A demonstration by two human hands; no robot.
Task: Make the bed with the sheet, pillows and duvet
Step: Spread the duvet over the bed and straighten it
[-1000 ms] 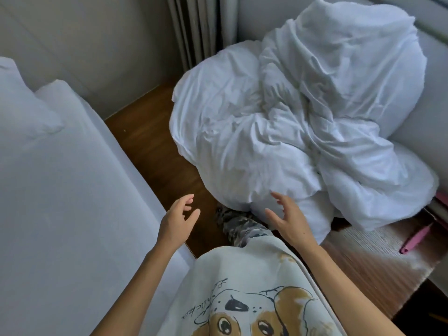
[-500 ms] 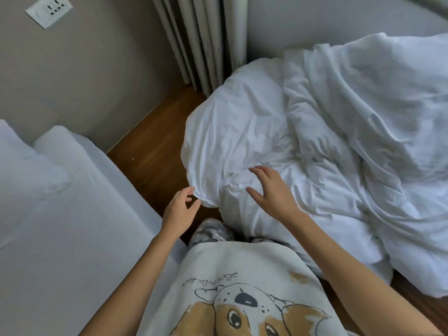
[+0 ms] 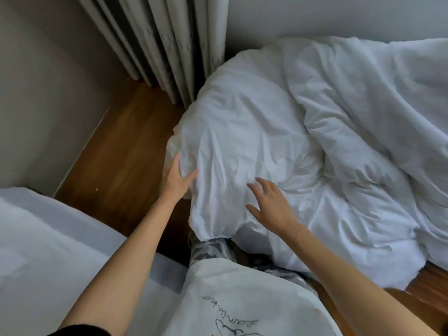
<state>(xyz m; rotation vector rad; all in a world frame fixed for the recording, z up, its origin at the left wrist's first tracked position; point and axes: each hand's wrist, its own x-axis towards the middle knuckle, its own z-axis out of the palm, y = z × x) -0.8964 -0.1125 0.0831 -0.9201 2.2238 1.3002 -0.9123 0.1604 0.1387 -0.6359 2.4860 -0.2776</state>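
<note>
A crumpled white duvet lies heaped on the wooden floor and against the wall, filling the right half of the view. My left hand lies flat against the duvet's left edge, fingers straight and thumb spread. My right hand hovers over or lightly touches the duvet's near fold, fingers spread and slightly bent, holding nothing. The bed with its smooth white sheet fills the lower left corner.
Grey curtains hang in the corner behind the duvet. A strip of brown wooden floor runs between the bed and the duvet. My leg in patterned trousers stands at the duvet's near edge.
Both hands have reached forward onto the duvet. The left hand went from beside the edge to flat against it. The view has moved closer to the heap.
</note>
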